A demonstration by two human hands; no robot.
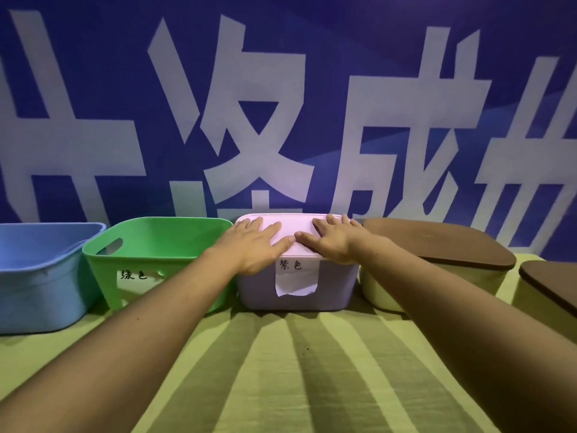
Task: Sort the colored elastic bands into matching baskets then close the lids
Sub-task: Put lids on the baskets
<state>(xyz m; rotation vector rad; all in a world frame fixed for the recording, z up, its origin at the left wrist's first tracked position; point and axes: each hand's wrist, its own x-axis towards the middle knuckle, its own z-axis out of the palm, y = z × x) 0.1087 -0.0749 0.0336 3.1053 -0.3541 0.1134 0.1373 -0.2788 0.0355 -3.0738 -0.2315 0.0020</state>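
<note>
Two hands, left hand and right hand, press flat with fingers spread on the pink lid of the purple basket at centre frame, while the green basket and blue basket at left still seem to need lids.

Dim bluish light; soft blur; wide-angle bending at edges.

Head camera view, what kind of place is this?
Probably a staged demo or recording setup rather than a home: a huge blue banner as backdrop, labelled baskets like the green basket in a row, on a striped cloth.
</note>
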